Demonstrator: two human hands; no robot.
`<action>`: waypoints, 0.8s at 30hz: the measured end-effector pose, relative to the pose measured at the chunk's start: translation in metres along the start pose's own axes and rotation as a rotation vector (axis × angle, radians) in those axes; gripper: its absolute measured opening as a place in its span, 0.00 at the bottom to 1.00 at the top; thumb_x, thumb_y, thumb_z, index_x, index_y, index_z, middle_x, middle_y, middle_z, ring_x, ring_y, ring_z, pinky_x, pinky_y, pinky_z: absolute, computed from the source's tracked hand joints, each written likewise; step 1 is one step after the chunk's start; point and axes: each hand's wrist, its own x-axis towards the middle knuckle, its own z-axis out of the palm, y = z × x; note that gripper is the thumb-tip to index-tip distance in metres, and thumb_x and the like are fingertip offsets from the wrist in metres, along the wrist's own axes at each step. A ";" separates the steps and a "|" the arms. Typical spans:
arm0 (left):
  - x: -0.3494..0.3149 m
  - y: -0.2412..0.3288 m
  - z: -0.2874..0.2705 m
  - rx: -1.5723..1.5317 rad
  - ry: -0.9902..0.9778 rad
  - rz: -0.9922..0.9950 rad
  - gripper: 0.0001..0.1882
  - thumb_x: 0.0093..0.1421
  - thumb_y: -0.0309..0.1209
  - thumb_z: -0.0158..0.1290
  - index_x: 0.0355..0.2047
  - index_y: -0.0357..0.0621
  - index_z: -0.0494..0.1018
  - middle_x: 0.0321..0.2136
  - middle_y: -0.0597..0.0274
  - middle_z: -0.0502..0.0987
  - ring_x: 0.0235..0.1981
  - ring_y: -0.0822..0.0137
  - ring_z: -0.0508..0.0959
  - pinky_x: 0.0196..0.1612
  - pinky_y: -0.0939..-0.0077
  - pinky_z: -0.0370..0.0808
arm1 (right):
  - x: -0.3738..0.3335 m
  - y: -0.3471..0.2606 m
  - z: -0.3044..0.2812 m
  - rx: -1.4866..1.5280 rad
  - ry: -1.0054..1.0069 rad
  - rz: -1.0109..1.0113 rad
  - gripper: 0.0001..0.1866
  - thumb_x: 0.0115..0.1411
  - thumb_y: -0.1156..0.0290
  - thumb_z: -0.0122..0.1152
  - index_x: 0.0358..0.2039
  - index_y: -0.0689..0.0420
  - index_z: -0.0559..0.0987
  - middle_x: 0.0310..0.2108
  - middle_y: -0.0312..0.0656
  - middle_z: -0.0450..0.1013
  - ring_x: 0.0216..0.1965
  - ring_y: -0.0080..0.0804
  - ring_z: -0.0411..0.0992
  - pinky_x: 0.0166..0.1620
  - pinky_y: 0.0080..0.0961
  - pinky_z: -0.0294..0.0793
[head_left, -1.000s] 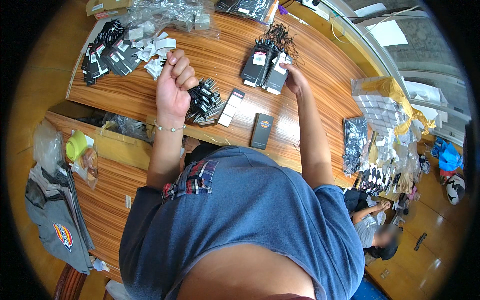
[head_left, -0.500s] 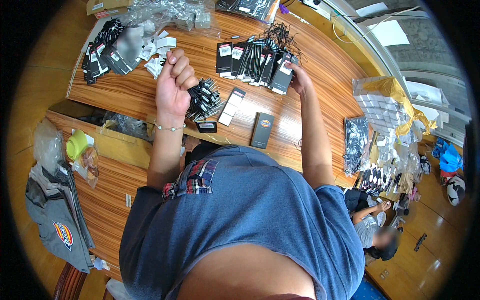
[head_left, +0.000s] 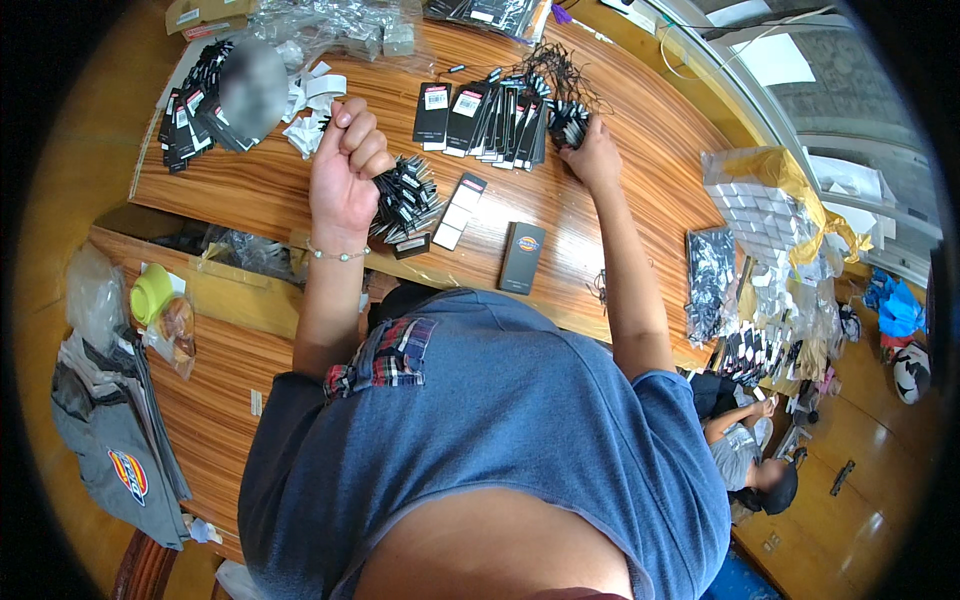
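Observation:
My right hand (head_left: 597,157) is closed around a small stack of black hang tags (head_left: 568,124), which is tipped so that its ends show. Left of it lies a fanned row of black hang tags (head_left: 497,120), with their black strings (head_left: 557,72) bunched behind. My left hand (head_left: 348,170) is curled into a loose fist, palm up; whatever its fingers hold is hidden. Right beside that hand is a bundle of black string fasteners (head_left: 405,198). A white-labelled tag (head_left: 460,212) and a dark grey tag (head_left: 521,258) lie flat nearer to me.
More black tags (head_left: 183,128) and white paper scraps (head_left: 318,92) lie at the back left, near clear plastic bags (head_left: 340,30). Dark grey trousers (head_left: 105,430) hang over the left side. Wrapped white boxes (head_left: 755,195) stand at the right. Another person (head_left: 745,455) sits beyond, lower right.
The stack in my right hand has gone from lying face up to tipped on end, and that hand has turned with it. My left hand stays nearly still.

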 end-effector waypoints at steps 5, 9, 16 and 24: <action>0.001 -0.004 0.001 -0.023 0.023 -0.007 0.13 0.64 0.37 0.33 0.24 0.47 0.57 0.13 0.73 0.47 0.11 0.80 0.46 0.14 0.86 0.45 | 0.000 0.012 0.025 -0.026 0.091 -0.156 0.43 0.38 0.60 0.65 0.53 0.58 0.54 0.45 0.50 0.62 0.45 0.49 0.63 0.44 0.38 0.69; -0.001 -0.004 -0.002 -0.042 0.016 -0.013 0.13 0.64 0.37 0.33 0.24 0.47 0.57 0.13 0.73 0.47 0.11 0.80 0.46 0.14 0.86 0.46 | 0.004 0.012 0.020 0.002 0.040 -0.137 0.44 0.39 0.59 0.64 0.54 0.57 0.53 0.45 0.51 0.61 0.46 0.50 0.62 0.45 0.38 0.68; -0.004 -0.005 -0.002 -0.037 0.019 -0.019 0.13 0.64 0.37 0.33 0.23 0.47 0.57 0.12 0.73 0.48 0.11 0.80 0.46 0.13 0.86 0.46 | 0.003 0.008 0.016 -0.024 0.033 -0.130 0.40 0.43 0.59 0.61 0.55 0.47 0.54 0.46 0.52 0.60 0.44 0.51 0.64 0.42 0.39 0.70; -0.011 -0.007 -0.002 -0.044 0.024 -0.015 0.13 0.64 0.37 0.33 0.23 0.47 0.57 0.12 0.73 0.47 0.11 0.80 0.46 0.13 0.85 0.45 | -0.010 0.009 0.011 -0.012 0.116 -0.278 0.27 0.49 0.62 0.56 0.51 0.34 0.61 0.47 0.52 0.59 0.43 0.50 0.66 0.38 0.40 0.71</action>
